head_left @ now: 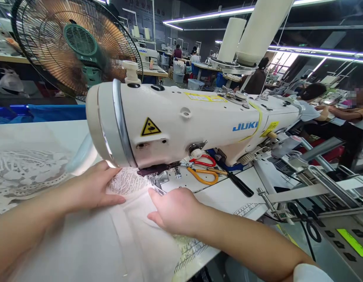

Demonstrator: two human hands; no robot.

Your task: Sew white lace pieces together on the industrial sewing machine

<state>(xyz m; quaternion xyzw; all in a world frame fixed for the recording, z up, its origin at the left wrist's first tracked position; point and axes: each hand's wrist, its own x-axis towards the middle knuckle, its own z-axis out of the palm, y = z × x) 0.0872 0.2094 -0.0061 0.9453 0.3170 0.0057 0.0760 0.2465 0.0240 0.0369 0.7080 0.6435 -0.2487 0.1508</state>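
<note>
White fabric with a lace section (128, 182) lies across the machine bed and drapes toward me. My left hand (95, 186) rests on it, thumb and fingers apart, left of the needle area under the white JUKI sewing machine (181, 121). To the right, my right hand (178, 209) lies on the fabric's edge, its two visible fingertips apart and its other fingers hidden. One of those tips is right beside the metal presser foot (159, 180). The needle is hard to make out below the machine head.
Red-handled scissors (206, 158), orange-handled scissors (203, 177) and a black-handled tool (240, 184) lie behind the presser foot. A ruler strip (191, 250) runs along the table's front edge. A large fan (81, 47) stands behind left; metal guides (319, 184) stand right. People work farther back.
</note>
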